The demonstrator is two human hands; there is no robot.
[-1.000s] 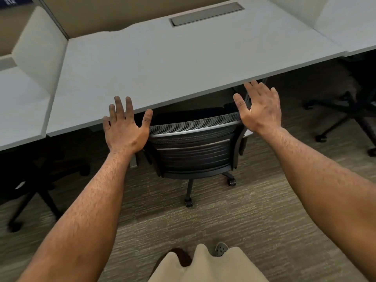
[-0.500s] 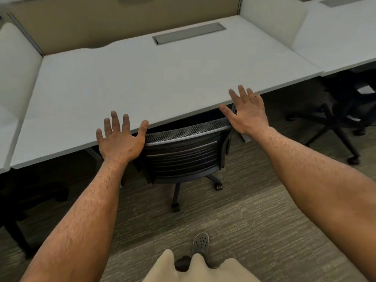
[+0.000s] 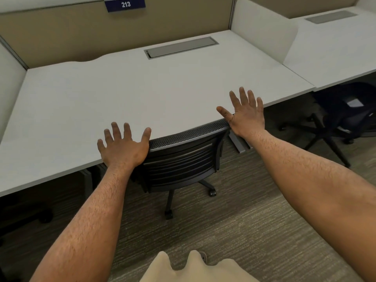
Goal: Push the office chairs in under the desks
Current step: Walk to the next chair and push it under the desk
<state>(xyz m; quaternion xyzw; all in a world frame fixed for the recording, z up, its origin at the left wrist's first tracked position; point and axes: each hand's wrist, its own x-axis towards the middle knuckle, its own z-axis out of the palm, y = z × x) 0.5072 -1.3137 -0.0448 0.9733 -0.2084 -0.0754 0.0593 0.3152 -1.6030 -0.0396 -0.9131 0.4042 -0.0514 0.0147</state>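
Your left hand and right hand are spread flat, fingers fanned and holding nothing, at either top corner of the chair, heels of the palms close against the back; you cannot tell from here whether they press it. The chair sits at 12 o'clock from you, its seat tucked out of sight under the desk and only the back showing: a curved black frame, a perforated mesh band along the top, horizontal ribbed slats below. A black post and two castors show beneath it on the carpet, a grey-brown weave of short streaks.

The desk is a pale matte slab with a wavy rear edge and a long grey metal hatch set flush at 12 o'clock. A tan fabric panel rises behind it, carrying a dark blue sign that reads 213. A rounded white divider stands at 2 o'clock, and a second black chair sits under the next desk at 3 o'clock (mostly in shadow).

Against half a second ago, the chair back stands closer to the desk edge, with the dark gap at its top all but closed. Your right hand now lies over the desk's front edge, the left fingers likewise. The view has tilted up, bringing in the sign.
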